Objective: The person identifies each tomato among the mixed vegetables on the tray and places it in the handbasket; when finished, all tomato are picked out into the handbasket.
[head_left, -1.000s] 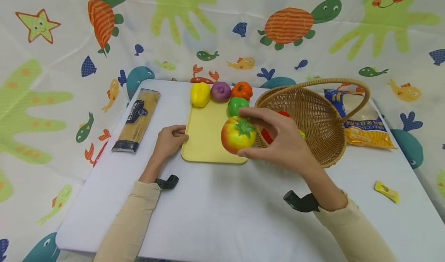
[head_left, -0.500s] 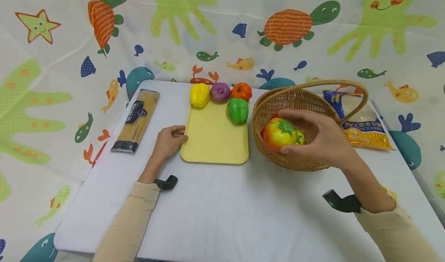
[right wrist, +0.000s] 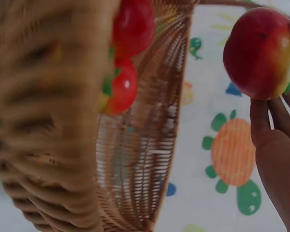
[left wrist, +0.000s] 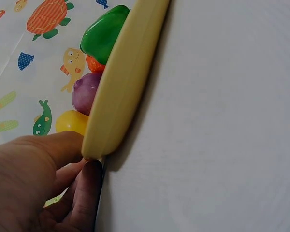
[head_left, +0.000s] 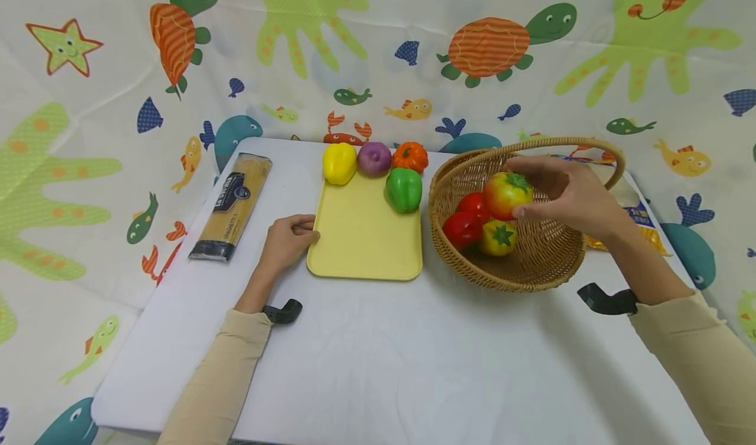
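My right hand (head_left: 569, 192) grips a red and yellow toy tomato (head_left: 506, 196) by its sides, above the inside of the wicker basket (head_left: 546, 264). In the right wrist view the tomato (right wrist: 258, 54) shows its red underside, with fingertips against it. Two red vegetables (head_left: 463, 230) and a smaller yellow-green tomato (head_left: 498, 238) lie in the basket. My left hand (head_left: 286, 241) pinches the left edge of the pale yellow tray (head_left: 366, 241); in the left wrist view the thumb lies on one side of its rim, the fingers on the other.
On the tray's far part sit a yellow bell pepper (head_left: 339, 163), a purple onion (head_left: 375, 159), a small orange pumpkin-like vegetable (head_left: 410, 157) and a green bell pepper (head_left: 404, 190). A spaghetti pack (head_left: 233, 205) lies at left. Behind the basket, a blue and orange bag (head_left: 640, 218) is partly hidden.
My right hand has carried the tomato rightward from over the tray to over the basket, then farther back and right. My left hand and the tray stay put.
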A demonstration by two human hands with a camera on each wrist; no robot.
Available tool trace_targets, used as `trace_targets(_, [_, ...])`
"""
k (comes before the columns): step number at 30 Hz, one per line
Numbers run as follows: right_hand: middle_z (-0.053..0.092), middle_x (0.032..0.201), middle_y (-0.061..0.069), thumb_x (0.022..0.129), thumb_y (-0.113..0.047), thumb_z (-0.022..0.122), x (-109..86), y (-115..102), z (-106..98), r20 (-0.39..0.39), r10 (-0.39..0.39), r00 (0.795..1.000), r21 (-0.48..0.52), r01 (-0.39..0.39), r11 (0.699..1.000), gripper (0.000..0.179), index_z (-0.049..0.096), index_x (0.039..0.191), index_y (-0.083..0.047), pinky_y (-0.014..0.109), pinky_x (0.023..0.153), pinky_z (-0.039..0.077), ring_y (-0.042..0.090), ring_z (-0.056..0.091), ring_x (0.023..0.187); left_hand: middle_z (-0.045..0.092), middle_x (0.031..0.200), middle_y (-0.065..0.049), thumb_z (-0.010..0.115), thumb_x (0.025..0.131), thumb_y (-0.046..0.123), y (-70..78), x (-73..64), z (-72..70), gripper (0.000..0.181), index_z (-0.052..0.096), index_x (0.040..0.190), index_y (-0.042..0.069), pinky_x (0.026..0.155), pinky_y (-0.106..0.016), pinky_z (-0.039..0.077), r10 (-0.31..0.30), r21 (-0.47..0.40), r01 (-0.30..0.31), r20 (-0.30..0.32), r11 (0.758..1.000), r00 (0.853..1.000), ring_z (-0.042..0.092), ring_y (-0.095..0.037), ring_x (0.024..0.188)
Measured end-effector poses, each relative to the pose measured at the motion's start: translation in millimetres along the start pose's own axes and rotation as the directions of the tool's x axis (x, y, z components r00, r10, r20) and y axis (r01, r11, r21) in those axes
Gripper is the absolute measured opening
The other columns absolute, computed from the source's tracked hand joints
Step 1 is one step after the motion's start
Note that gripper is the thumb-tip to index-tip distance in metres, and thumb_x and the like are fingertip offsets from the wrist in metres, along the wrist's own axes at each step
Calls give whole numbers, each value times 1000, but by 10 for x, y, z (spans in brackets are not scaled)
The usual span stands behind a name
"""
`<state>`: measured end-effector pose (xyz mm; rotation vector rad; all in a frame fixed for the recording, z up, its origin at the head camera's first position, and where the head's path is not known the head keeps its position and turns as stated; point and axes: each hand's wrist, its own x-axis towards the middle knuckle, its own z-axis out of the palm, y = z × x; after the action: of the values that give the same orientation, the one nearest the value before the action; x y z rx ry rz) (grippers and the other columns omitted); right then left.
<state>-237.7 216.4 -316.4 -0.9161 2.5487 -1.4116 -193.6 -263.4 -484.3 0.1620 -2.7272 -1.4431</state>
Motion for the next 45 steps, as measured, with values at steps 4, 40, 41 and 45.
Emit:
trace_targets(4, [59, 132, 6, 79, -7, 83, 137, 80, -51, 17, 30, 999, -69, -28, 997, 63, 58, 137, -11, 16, 95, 44, 17, 54, 123, 68, 106, -12, 70, 89, 13, -2, -3, -8, 41, 63, 128, 0, 81, -37, 55, -6, -1, 6, -1, 1000, 1000, 66, -24, 93])
trace_targets(40, [55, 135, 5, 79, -15, 85, 834, 630, 246, 269, 115, 956, 28, -127, 991, 64, 55, 135, -9, 41, 110, 36, 24, 47, 132, 68, 107, -13, 69, 90, 12, -2, -25, -7, 41, 63, 129, -1, 81, -35, 56, -15, -43, 15, 3, 999, 1000, 67, -24, 94])
trace_targets(41, [56, 134, 5, 79, -15, 85, 843, 639, 256, 269, 117, 956, 23, -128, 992, 64, 55, 135, -9, 41, 109, 37, 24, 48, 131, 68, 107, -12, 70, 89, 12, -2, -22, -6, 41, 63, 128, 0, 81, -34, 56, -15, -44, 15, 1, 999, 1000, 67, -23, 94])
trace_targets(45, [56, 133, 5, 78, -17, 86, 881, 654, 288, 259, 132, 957, -13, -133, 991, 65, 56, 135, -9, 44, 108, 38, 25, 50, 128, 69, 107, -12, 70, 89, 11, -8, -7, -10, 41, 63, 128, 0, 81, -34, 56, -8, -40, 8, -4, 999, 1000, 67, -23, 94])
